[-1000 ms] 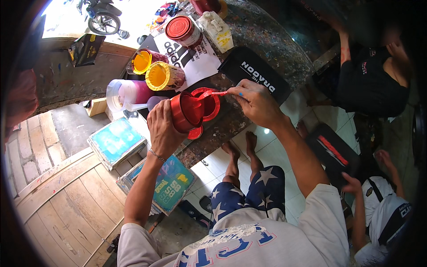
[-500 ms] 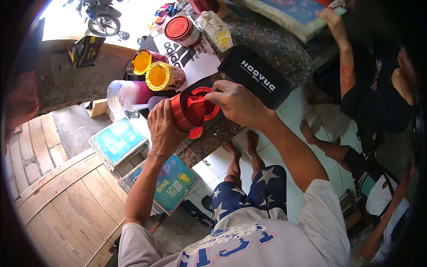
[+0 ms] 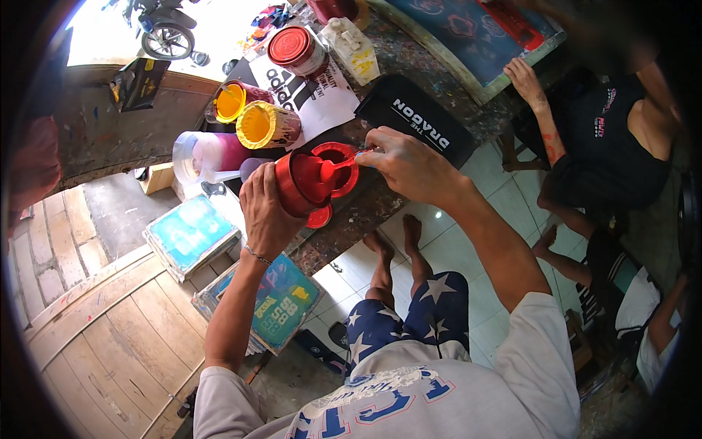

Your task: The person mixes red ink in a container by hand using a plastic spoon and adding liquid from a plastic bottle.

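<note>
Since the earlier head-view frame, the right hand (image 3: 406, 164) has shifted slightly rightward, pinching a red-coated stirrer (image 3: 344, 163) between thumb and fingers. Its far end reaches into the red can (image 3: 296, 186), which the left hand (image 3: 268, 208) grips with curled fingers, tilted above the stained table (image 3: 355, 219). Just beside it is a red tub (image 3: 354, 178); whether they touch is hard to tell. Farther off, a co-worker's hand (image 3: 524, 79) touches a framed panel (image 3: 461, 55), now more fully in view.
</note>
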### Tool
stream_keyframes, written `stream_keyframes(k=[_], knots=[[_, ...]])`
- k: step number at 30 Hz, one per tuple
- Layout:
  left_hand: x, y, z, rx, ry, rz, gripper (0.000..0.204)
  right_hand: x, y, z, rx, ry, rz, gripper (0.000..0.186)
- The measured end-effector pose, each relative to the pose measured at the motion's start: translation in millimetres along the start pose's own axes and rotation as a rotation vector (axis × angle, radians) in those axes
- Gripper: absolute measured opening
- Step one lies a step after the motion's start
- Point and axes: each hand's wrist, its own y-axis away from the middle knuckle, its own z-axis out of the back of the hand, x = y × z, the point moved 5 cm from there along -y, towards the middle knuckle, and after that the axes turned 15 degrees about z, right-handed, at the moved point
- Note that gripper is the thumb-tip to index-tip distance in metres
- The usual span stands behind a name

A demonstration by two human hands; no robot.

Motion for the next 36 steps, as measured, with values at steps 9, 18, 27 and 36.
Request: stream_keyframes(k=[9, 18, 27, 36], knots=[[3, 2, 0, -0.029, 0.011, -0.014, 0.113, -4, 7, 10, -0.025, -0.068, -0.095, 0.022], [6, 7, 1, -0.024, 0.048, 0.001, 0.112, -7, 10, 7, -0.057, -0.069, -0.133, 0.021], [7, 7, 0, -0.046, 0.050, 0.003, 0.109, 0, 0, 10, -0.183, -0.204, -0.108, 0.024], [9, 7, -2, -0.029, 0.047, -0.001, 0.108, 5, -28, -10, -0.164, -0.095, -0.039, 0.023]])
